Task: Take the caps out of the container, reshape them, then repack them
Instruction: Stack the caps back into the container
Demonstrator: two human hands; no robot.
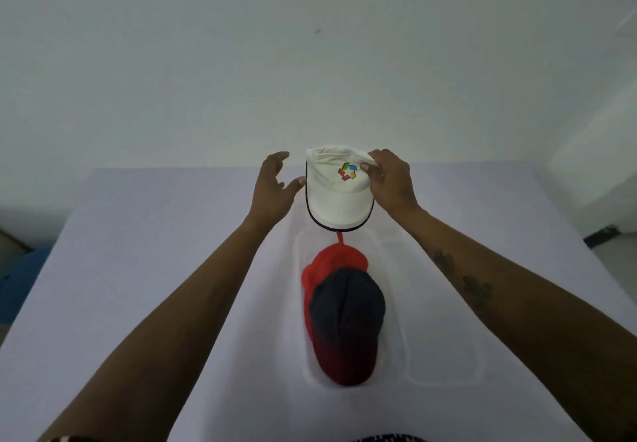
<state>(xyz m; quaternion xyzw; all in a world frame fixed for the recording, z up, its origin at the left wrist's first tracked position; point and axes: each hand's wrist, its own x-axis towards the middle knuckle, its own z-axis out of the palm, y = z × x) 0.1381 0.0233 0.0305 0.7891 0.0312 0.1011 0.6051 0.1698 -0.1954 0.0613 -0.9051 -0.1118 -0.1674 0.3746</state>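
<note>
A white cap [336,196] with a dark-edged brim and a colourful logo hangs above the far end of a clear plastic container [444,338]. My right hand [389,183] grips the cap's crown on its right side. My left hand [272,188] is beside the cap's left edge, fingers spread, the thumb touching the side of the cap. Inside the container lie a red cap [332,260] and, over it, a dark navy cap [348,317] with a dark red brim pointing toward me.
The container rests on a white table [138,269] that runs to a white wall. A blue object [20,269] shows past the table's left edge. Floor shows beyond the right edge.
</note>
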